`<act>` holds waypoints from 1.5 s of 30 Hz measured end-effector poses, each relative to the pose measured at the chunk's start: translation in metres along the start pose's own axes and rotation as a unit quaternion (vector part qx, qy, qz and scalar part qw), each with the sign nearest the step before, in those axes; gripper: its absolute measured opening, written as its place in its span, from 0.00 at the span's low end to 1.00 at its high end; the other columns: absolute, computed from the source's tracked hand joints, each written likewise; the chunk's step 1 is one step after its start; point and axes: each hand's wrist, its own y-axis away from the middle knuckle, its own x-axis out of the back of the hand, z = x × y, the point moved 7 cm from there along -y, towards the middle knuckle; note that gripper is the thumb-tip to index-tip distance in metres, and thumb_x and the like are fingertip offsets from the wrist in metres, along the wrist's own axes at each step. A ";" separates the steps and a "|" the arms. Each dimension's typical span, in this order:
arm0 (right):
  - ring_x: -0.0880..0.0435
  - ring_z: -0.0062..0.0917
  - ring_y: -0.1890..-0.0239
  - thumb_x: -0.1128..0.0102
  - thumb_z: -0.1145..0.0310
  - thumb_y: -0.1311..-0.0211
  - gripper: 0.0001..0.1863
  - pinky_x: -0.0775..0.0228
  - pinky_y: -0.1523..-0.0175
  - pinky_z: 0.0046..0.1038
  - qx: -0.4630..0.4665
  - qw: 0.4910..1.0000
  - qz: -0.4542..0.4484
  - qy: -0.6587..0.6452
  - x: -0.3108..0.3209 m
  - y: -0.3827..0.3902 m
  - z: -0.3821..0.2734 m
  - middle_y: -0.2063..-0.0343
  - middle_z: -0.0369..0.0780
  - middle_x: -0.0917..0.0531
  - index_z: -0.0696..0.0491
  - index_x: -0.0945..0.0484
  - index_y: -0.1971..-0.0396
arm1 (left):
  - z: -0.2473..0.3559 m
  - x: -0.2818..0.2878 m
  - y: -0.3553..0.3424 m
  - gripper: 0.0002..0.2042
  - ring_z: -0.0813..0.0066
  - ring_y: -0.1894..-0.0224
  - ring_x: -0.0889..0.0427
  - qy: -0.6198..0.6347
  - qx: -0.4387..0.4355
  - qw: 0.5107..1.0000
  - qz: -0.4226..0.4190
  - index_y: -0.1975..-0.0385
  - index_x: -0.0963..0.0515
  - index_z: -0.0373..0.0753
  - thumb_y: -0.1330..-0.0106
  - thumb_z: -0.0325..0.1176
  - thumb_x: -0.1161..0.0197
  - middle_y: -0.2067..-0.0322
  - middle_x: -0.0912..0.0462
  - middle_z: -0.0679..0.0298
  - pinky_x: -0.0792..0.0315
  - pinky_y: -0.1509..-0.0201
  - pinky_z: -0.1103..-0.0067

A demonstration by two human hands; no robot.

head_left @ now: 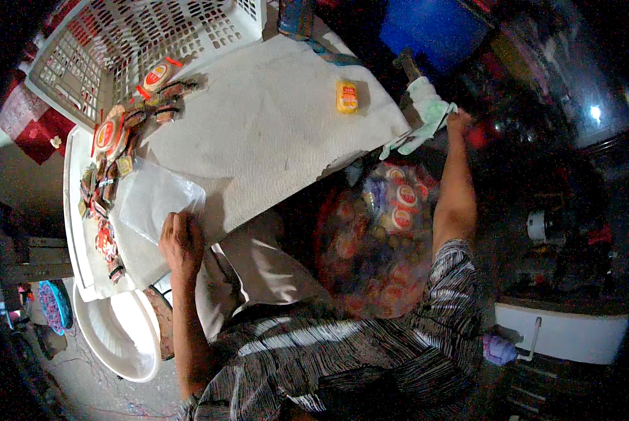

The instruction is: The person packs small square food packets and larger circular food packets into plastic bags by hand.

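My left hand [182,244] is closed at the near edge of a clear plastic bag [156,200], which lies flat on the cloth-covered table [258,119]. Small wrapped snack packets [107,182] are heaped beyond the bag and along the table's left edge. My right arm stretches out past the table's right corner. There my right hand [460,121] is closed at the edge of a crumpled pale green and white cloth [427,112], which looks like a work glove; its fingers show only dimly. A single yellow packet [346,96] sits apart on the table, near the right corner.
A white perforated plastic crate [216,31] lies tipped at the table's far left. Below the right corner is a large clear bag of packets [399,210], beside my lap. A white basin [121,337] stands on the floor at left, and a blue container [434,31] behind the table.
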 end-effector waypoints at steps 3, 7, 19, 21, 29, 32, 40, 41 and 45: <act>0.16 0.39 0.67 0.43 0.62 0.40 0.14 0.24 0.64 0.41 -0.050 0.985 -0.145 0.078 -0.033 0.036 0.021 0.65 0.47 0.17 0.56 0.17 0.62 | 0.001 0.003 0.000 0.04 0.53 0.71 0.25 -0.022 -0.004 1.000 0.001 0.66 0.26 0.36 0.41 0.24 0.45 0.73 0.28 0.54 0.32 0.69 0.64; 0.16 0.41 0.64 0.43 0.61 0.40 0.15 0.25 0.61 0.42 -0.057 0.957 -0.250 0.138 -0.030 0.048 0.028 0.62 0.48 0.18 0.56 0.19 0.60 | -0.005 -0.001 0.003 0.05 0.53 0.71 0.25 -0.008 -0.003 1.000 0.014 0.66 0.26 0.36 0.42 0.23 0.44 0.74 0.28 0.55 0.32 0.70 0.65; 0.18 0.44 0.57 0.43 0.58 0.42 0.21 0.28 0.54 0.42 -0.089 0.994 0.000 -0.067 -0.012 -0.009 -0.014 0.53 0.50 0.21 0.57 0.22 0.52 | -0.005 -0.002 0.001 0.05 0.53 0.71 0.25 -0.035 0.028 0.999 -0.026 0.68 0.27 0.35 0.43 0.24 0.44 0.75 0.29 0.55 0.32 0.70 0.65; 0.19 0.44 0.56 0.43 0.58 0.42 0.23 0.28 0.52 0.42 -0.092 0.994 -0.047 0.027 -0.013 -0.005 -0.002 0.51 0.50 0.21 0.57 0.23 0.51 | -0.004 -0.004 0.001 0.05 0.53 0.71 0.25 -0.028 0.006 0.999 -0.014 0.67 0.27 0.35 0.43 0.24 0.44 0.75 0.29 0.55 0.32 0.70 0.65; 0.24 0.47 0.51 0.39 0.61 0.45 0.22 0.33 0.46 0.45 0.225 0.972 0.075 -0.006 0.040 0.075 -0.103 0.49 0.49 0.24 0.53 0.22 0.50 | -0.008 -0.003 0.005 0.05 0.53 0.71 0.25 -0.031 0.022 0.999 -0.009 0.66 0.26 0.35 0.42 0.24 0.44 0.74 0.28 0.55 0.31 0.70 0.65; 0.28 0.45 0.46 0.38 0.62 0.46 0.18 0.35 0.43 0.44 0.411 0.895 0.014 0.174 0.030 0.109 -0.147 0.49 0.48 0.25 0.52 0.20 0.55 | -0.027 -0.009 0.013 0.05 0.53 0.71 0.25 0.011 0.075 0.997 -0.017 0.66 0.26 0.36 0.42 0.24 0.44 0.74 0.28 0.55 0.31 0.70 0.65; 0.18 0.46 0.58 0.36 0.54 0.48 0.23 0.26 0.56 0.45 0.109 0.986 0.028 0.122 0.049 -0.003 -0.087 0.62 0.51 0.17 0.58 0.21 0.60 | -0.005 -0.015 0.001 0.05 0.52 0.70 0.25 -0.031 0.010 0.999 -0.030 0.67 0.27 0.35 0.41 0.24 0.44 0.74 0.28 0.54 0.31 0.69 0.65; 0.17 0.46 0.59 0.36 0.50 0.47 0.27 0.24 0.59 0.44 0.095 0.989 0.068 0.088 0.067 -0.017 -0.080 0.62 0.52 0.17 0.61 0.22 0.59 | -0.005 -0.014 0.002 0.04 0.52 0.70 0.25 -0.029 0.012 0.999 -0.030 0.67 0.27 0.35 0.41 0.24 0.44 0.73 0.28 0.55 0.31 0.69 0.65; 0.17 0.45 0.58 0.37 0.50 0.47 0.27 0.24 0.58 0.44 0.085 0.988 0.120 -0.053 0.114 0.009 -0.061 0.62 0.52 0.17 0.61 0.22 0.58 | -0.008 -0.001 0.005 0.04 0.52 0.70 0.25 -0.031 0.023 0.999 -0.023 0.67 0.28 0.35 0.41 0.25 0.44 0.73 0.28 0.55 0.31 0.69 0.64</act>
